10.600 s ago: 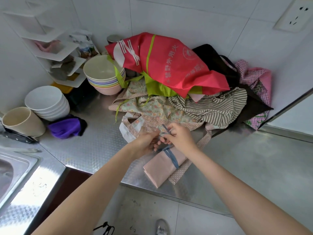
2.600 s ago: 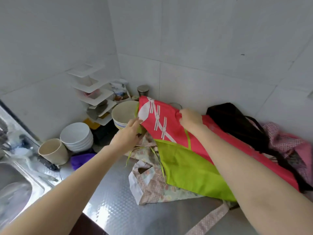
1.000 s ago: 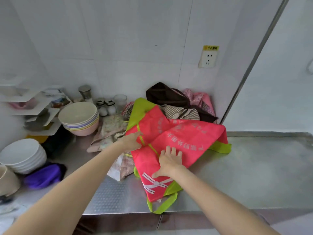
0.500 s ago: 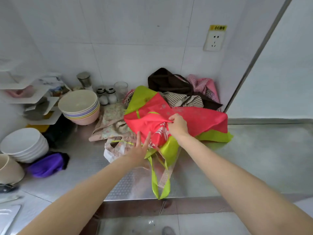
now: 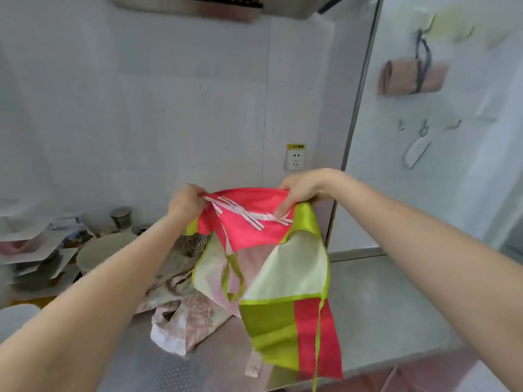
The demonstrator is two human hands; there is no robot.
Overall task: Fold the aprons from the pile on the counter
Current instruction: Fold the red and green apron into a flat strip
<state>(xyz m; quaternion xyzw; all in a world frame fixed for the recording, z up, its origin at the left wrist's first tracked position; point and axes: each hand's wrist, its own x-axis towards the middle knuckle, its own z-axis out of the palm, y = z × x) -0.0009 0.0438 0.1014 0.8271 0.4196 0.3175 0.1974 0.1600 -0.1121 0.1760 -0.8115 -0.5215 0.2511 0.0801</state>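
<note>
A red apron with lime-green trim [image 5: 249,224] hangs in the air above the steel counter [image 5: 376,301]. My left hand [image 5: 186,205] grips its top edge at the left. My right hand [image 5: 300,190] grips the top edge at the right, fingers curled over the cloth. The apron's lower part and green straps dangle down to the counter's front edge. Behind and below it lies the pile: a floral pink apron [image 5: 184,321] spread on the counter and a striped one [image 5: 192,244] partly hidden.
Stacked bowls [image 5: 104,250], a metal canister [image 5: 121,217] and a white corner shelf [image 5: 36,250] crowd the counter's left. A wall socket [image 5: 295,159] sits on the tiled wall. A rolled pink bundle [image 5: 410,77] hangs on the right wall.
Both hands took the red apron by its top edge and lifted it off the counter; it now hangs open in the air. My view tilted upward.
</note>
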